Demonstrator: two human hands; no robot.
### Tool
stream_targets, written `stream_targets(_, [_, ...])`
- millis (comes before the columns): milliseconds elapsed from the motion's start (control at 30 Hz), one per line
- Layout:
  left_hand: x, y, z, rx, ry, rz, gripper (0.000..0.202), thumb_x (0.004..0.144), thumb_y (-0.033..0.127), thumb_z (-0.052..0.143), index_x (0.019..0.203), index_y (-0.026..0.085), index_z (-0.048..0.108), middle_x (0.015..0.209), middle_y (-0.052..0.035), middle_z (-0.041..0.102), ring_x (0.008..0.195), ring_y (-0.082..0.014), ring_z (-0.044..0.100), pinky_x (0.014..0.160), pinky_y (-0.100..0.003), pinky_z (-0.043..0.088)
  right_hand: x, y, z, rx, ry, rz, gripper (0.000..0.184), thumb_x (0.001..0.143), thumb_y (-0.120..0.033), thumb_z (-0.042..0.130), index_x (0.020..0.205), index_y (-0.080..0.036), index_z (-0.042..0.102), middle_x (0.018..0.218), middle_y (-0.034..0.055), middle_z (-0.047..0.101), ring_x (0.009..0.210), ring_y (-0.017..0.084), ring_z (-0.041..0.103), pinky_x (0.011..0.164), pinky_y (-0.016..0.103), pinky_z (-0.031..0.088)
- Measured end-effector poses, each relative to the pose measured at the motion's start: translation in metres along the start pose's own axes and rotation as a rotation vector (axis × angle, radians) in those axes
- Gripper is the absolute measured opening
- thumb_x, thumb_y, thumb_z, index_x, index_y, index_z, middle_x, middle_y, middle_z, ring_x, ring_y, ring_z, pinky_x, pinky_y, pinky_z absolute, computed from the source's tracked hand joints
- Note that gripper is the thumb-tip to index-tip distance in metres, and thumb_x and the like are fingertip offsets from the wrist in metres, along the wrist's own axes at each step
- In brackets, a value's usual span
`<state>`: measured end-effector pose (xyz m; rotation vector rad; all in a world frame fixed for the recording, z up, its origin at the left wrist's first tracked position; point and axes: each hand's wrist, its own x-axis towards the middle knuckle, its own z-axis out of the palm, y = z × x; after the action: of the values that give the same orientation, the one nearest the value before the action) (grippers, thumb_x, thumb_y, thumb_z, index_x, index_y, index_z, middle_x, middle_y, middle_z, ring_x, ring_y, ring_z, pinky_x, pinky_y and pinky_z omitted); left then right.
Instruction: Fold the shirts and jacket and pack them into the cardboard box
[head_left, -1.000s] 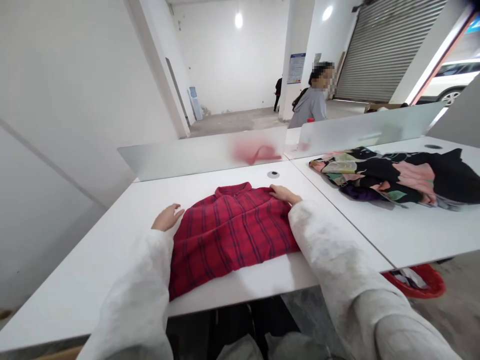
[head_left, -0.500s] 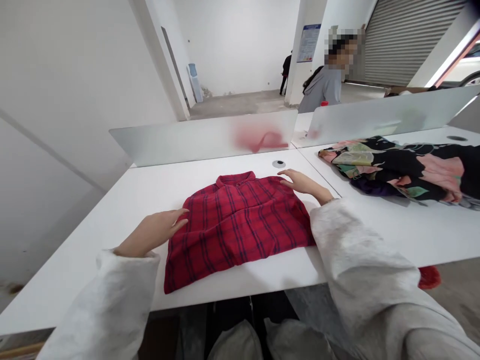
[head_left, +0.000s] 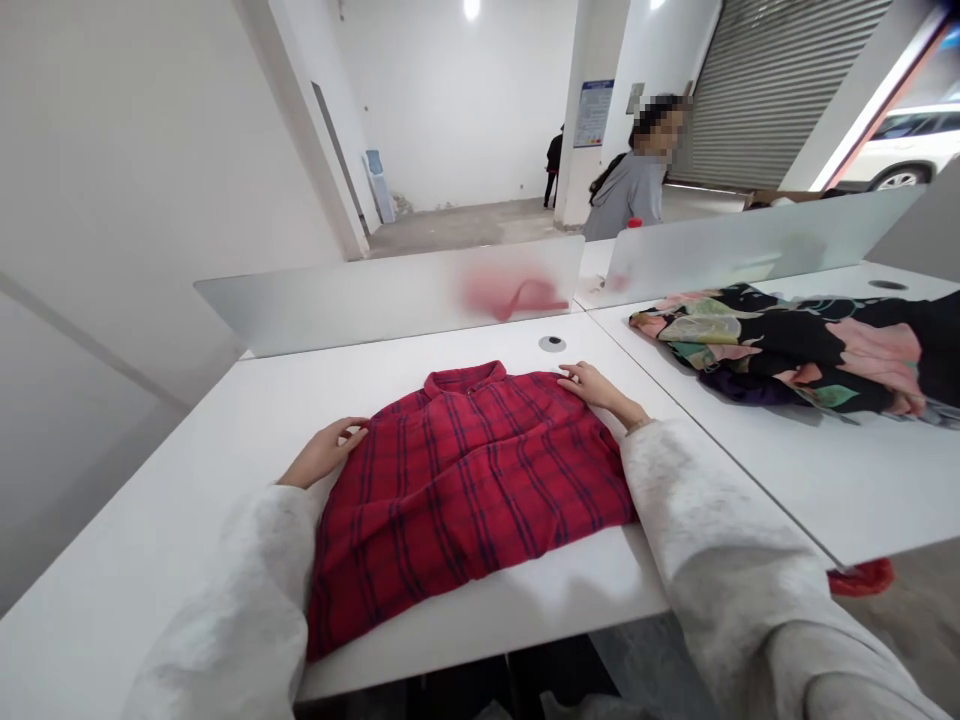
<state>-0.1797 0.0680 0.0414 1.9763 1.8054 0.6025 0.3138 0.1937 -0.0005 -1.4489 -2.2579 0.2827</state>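
Water dispenser (head_left: 379,186) stood far back against the left wall, too distant for any label to be read. On the white table (head_left: 180,560), the left hand (head_left: 324,452) lay at the shirt's left shoulder, its fingers (head_left: 346,432) lightly curled and touching the cloth, with no visible grip. The red plaid shirt (head_left: 465,510) lay front up in the middle of the table, collar away from the person; a white sleeve (head_left: 240,590) hid part of its left side, and its own sleeves could not be made out. The right hand (head_left: 600,390) rested on the far right shoulder, fingers (head_left: 574,375) loosely spread and holding nothing. Beyond stood a frosted divider (head_left: 390,295). The poster (head_left: 593,113) on the pillar carried text too small to read. A person in a gray hoodie (head_left: 626,200) stood past the divider. A floral black garment (head_left: 780,350) lay heaped on the next table, cut off by the right edge.
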Motion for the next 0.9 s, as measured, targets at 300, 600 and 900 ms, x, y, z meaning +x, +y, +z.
stream_targets(300, [0.001, -0.01, 0.022, -0.201, 0.362, -0.085, 0.043, 0.072, 0.059, 0.054, 0.085, 0.019, 0.062, 0.09, -0.0051, 0.067, 0.079, -0.019, 0.061, 0.073, -0.029, 0.05, 0.002, 0.01, 0.012, 0.264, 0.079, 0.022, 0.028, 0.081, -0.045, 0.053, 0.083, -0.017, 0.06, 0.086, 0.0054, 0.057, 0.078, 0.017, 0.053, 0.077, 0.032, 0.046])
stream_targets(600, [0.027, -0.022, 0.028, -0.144, 0.455, -0.171, 0.037, 0.076, 0.055, 0.051, 0.089, 0.021, 0.058, 0.07, 0.0006, 0.061, 0.068, -0.0166, 0.058, 0.068, -0.027, 0.046, 0.009, 0.01, 0.014, 0.325, 0.246, 0.222, 0.019, 0.078, -0.038, 0.051, 0.081, -0.019, 0.052, 0.075, 0.003, 0.06, 0.067, 0.016, 0.052, 0.066, 0.029, 0.043])
stream_targets(900, [0.02, -0.025, -0.003, -0.163, 0.416, -0.171, 0.052, 0.081, 0.055, 0.038, 0.11, 0.015, 0.054, 0.107, -0.0123, 0.066, 0.093, -0.0213, 0.063, 0.084, -0.035, 0.049, 0.007, -0.01, -0.026, 0.187, 0.284, 0.076, 0.031, 0.086, -0.035, 0.045, 0.107, -0.014, 0.058, 0.105, 0.0132, 0.063, 0.095, 0.023, 0.059, 0.087, 0.04, 0.045])
